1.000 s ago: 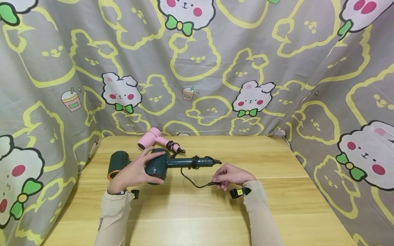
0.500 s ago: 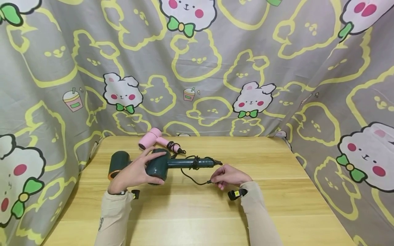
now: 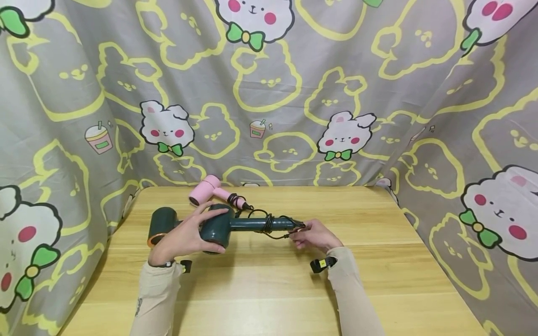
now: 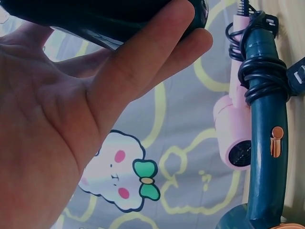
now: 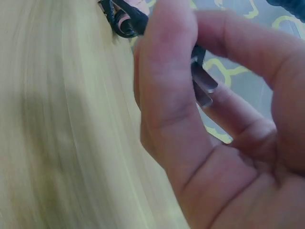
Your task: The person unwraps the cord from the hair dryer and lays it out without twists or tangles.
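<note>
My left hand (image 3: 185,238) grips the barrel of a dark green hair dryer (image 3: 216,229), thumb in front and fingers over the top. Its handle points right, with a black cord (image 3: 267,224) wound several times around it. At the handle's end, my right hand (image 3: 316,234) pinches the cord's plug (image 5: 202,86); two metal prongs show in the right wrist view. A loose length of cord sags below the handle and loops above it. Behind my left hand sits a second green hair dryer (image 3: 163,225) with a copper-coloured rim, its wound handle (image 4: 269,129) plain in the left wrist view.
A pink hair dryer (image 3: 205,190), its cord also wound, lies at the back left of the wooden table (image 3: 269,298). Patterned curtains (image 3: 269,93) rise behind the table and along both sides. Black straps with camera mounts (image 3: 322,264) sit at the wrists.
My right hand has moved slightly up and closer to the handle's end with the plug. The loose cord hangs less low, and a loop shows above the handle. My left hand keeps its grip.
</note>
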`<state>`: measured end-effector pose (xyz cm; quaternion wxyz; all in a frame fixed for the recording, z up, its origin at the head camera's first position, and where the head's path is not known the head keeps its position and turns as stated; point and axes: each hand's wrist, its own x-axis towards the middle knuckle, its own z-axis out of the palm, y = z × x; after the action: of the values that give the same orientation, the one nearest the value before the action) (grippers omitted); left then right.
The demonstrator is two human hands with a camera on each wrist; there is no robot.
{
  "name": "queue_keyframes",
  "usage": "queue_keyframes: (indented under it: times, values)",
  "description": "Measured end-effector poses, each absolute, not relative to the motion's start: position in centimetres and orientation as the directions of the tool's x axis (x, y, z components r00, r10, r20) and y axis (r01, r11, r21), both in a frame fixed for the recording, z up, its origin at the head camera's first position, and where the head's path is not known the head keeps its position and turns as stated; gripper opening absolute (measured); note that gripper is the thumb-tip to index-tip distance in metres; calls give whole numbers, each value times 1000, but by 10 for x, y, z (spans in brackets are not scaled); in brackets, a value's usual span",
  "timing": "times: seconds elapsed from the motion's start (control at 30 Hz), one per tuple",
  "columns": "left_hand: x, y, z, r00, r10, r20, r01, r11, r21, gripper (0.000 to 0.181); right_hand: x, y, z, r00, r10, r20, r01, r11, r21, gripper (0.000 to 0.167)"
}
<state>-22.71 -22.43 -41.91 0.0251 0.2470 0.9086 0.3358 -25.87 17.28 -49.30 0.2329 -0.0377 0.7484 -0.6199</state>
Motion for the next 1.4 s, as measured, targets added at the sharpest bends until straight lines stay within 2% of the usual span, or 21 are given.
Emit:
queue_keyframes:
  times: [0.2,0.53,1.0,1.4]
  values:
    - [-227,-224,-418,-879,463,117,428,655,623,100,-260,175,-489,-898,-319,-302,262,161,-951,21]
    - [-227,-224,-419,-877,467,116,428,646,633,99,-261,177,-485,-916,-274,-294,267,130,-955,33]
    - [-228,-222,-421,-873,474,115,431,641,635,99,-261,179,-480,-958,-177,-227,220,54,-974,38]
    - [-227,-220,-420,-872,479,105,432,649,626,98,-263,180,-476,-991,-71,-118,120,-28,-992,42]
